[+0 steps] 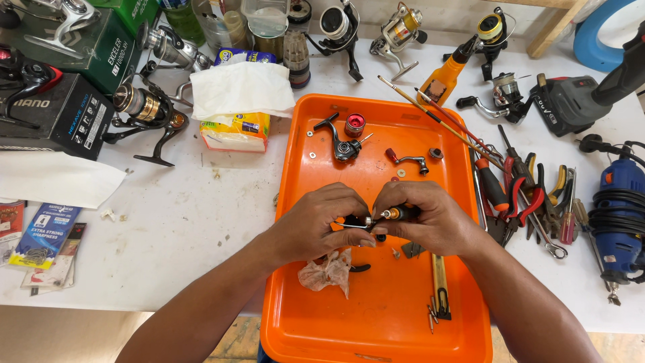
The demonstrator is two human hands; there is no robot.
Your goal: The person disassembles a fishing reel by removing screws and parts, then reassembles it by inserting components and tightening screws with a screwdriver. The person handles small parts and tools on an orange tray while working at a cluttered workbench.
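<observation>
I hold both hands over the orange tray [295,202], likely so loose bits drop inside it. My left hand [316,225] pinches a thin metal reel part [354,224]; my right hand [430,222] is closed around a small screwdriver [398,214], its tip meeting that part at the tray's middle. A stained rag [328,272] lies just near of them. Far left sit a yellow tissue pack [235,128] and dark reel boxes [50,114]; blue hook packets [44,232] lie near left.

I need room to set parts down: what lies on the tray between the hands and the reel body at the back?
In the head view, between the hands and the reel body, the orange tray is mostly bare; only a small washer lies to the right.
</observation>
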